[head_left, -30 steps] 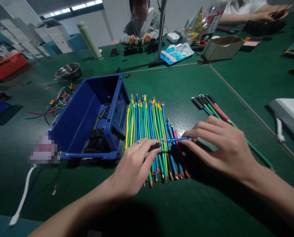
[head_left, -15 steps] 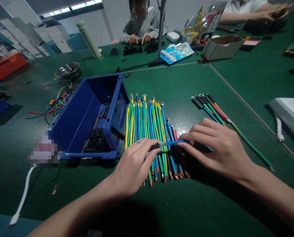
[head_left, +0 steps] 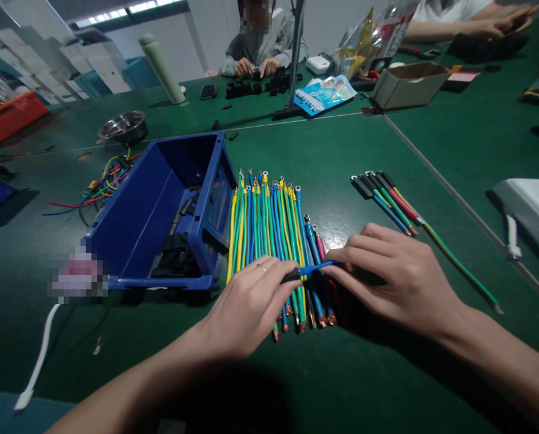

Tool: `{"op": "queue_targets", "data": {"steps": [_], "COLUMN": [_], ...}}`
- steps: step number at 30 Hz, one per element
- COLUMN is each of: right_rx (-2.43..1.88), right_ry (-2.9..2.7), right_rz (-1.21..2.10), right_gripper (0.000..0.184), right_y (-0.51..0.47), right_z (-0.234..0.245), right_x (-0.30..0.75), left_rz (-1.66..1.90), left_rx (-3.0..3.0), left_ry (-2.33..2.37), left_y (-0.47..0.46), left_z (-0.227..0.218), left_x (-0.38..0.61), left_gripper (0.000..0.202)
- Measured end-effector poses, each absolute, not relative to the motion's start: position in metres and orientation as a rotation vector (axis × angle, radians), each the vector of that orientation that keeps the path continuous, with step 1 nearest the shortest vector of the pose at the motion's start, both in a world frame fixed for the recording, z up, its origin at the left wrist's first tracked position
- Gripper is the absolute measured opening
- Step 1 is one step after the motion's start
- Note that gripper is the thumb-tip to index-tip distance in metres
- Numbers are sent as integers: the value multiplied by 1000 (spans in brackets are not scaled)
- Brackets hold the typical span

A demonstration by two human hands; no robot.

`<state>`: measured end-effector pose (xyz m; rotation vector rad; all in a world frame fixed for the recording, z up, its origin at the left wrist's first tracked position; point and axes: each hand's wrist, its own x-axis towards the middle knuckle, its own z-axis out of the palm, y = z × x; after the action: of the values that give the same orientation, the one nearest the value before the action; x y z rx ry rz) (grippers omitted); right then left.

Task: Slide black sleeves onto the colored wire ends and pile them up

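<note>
Between thumb and fingers, my left hand pinches a short black sleeve. A blue cable runs out of the sleeve to my right hand, which is closed on it. The sleeve covers that cable's lug end. Beneath both hands lies a row of cut cables in green, yellow, blue and red, with metal ring lugs at the far ends and bare copper at the near ends. Right of it, several cables with black sleeves on their far ends lie side by side.
A blue bin holding black sleeves stands left of the row. Loose thin wires and a metal bowl are beyond it. A white box edge is at right. Across the table, a person handles small black parts.
The black sleeve has slid over the blue cable's metal lug, which showed between my hands before. My hands have shifted only slightly.
</note>
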<state>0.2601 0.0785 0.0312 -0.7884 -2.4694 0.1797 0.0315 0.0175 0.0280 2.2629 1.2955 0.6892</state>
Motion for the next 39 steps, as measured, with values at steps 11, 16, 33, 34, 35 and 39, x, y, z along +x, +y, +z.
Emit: {"op": "queue_targets", "data": {"steps": [11,16,33,34,35,39], "right_rx": [-816,-721,-809,-807,-804,-791], "right_ry": [-2452,-2474,-2422,-2422,-2422,-2430], "right_rz": [166,185,190,189,193,217], "right_gripper": [16,13,12,12,12,12], "right_y": [71,71,85,86,86,85], "right_z": [27,26,29,29,29,28], "right_x": [257,254,264,264,264,264], "left_rz": [740,715,943,947,949,959], "left_rx": [2190,2265,2087,2094,2101,2132], "left_ry": [1331,1277,1525,1517,1506,1446], "left_y": [18,18,20,20,20,21], "left_z": [25,23,30,30,30,29], "left_x": [33,32,29,29,29,29], "left_gripper": [19,23,19,18,18,19]}}
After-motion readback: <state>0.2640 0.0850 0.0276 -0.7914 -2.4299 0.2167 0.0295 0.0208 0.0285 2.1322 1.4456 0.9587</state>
